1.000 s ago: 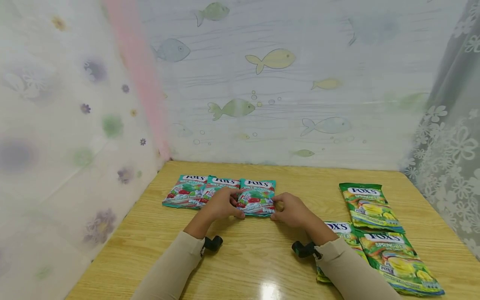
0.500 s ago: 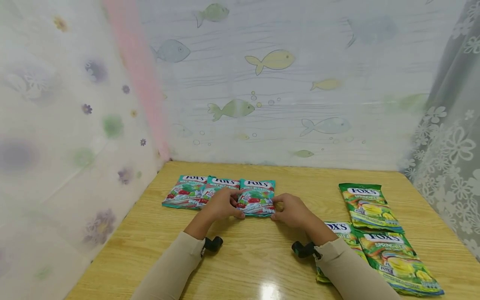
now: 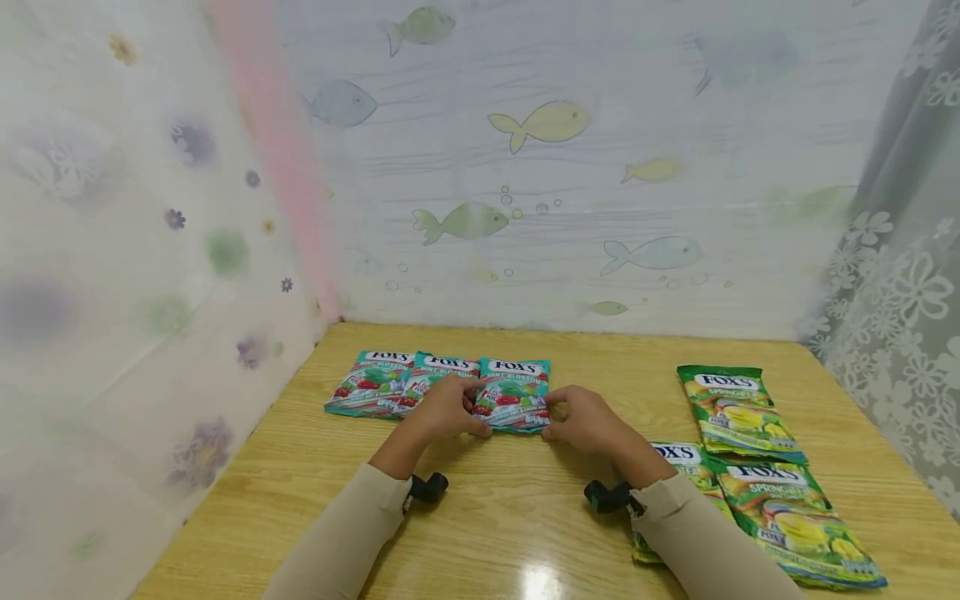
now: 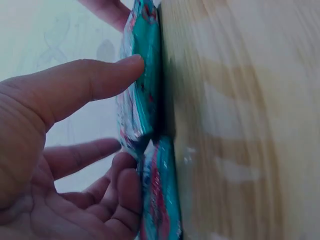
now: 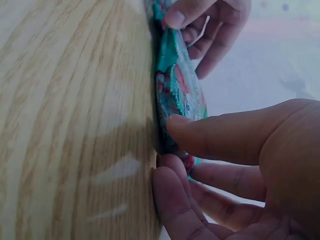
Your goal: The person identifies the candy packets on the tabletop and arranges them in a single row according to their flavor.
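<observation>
Three teal Fox's Mint Blossom candy bags lie in a row toward the back left of the table. My left hand [image 3: 448,408] holds the rightmost candy bag [image 3: 513,396] at its left side, thumb on the lower corner; in the left wrist view the thumb presses the teal edge. On the other side my right hand [image 3: 588,421] pinches the same bag's right edge, the thumb on its lower corner in the right wrist view. The middle candy bag [image 3: 435,377] is partly hidden behind my left hand and overlaps the left candy bag [image 3: 373,383].
Three green Fox's Spring Tea bags lie at the right: an upper bag [image 3: 738,412], a lower bag [image 3: 798,525], and a third bag [image 3: 682,455] partly covered by my right sleeve. A patterned curtain wall [image 3: 555,250] stands behind the wooden table [image 3: 480,533].
</observation>
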A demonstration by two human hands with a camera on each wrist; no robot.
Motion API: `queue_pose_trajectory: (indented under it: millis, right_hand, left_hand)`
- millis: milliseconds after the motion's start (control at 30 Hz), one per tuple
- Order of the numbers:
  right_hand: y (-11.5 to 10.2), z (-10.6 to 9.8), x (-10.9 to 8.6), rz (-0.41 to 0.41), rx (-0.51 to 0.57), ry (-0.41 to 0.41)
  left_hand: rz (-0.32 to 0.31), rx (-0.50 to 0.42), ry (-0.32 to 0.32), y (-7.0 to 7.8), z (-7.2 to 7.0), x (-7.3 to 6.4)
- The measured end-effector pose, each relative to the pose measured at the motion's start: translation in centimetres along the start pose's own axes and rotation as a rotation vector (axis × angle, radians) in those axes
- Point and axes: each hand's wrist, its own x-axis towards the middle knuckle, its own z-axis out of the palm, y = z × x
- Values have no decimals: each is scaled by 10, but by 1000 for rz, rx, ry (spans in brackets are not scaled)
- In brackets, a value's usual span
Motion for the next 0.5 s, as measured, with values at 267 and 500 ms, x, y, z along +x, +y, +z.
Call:
queue_pose_trajectory:
  millis: [267, 500]
  right_hand:
    - [-9, -11, -6, 45, 80, -48]
    - [-12, -28, -18, 35, 83, -44]
  left_hand:
    - [38, 90, 60, 24, 5, -8]
    - [83, 100, 29, 45, 14, -2]
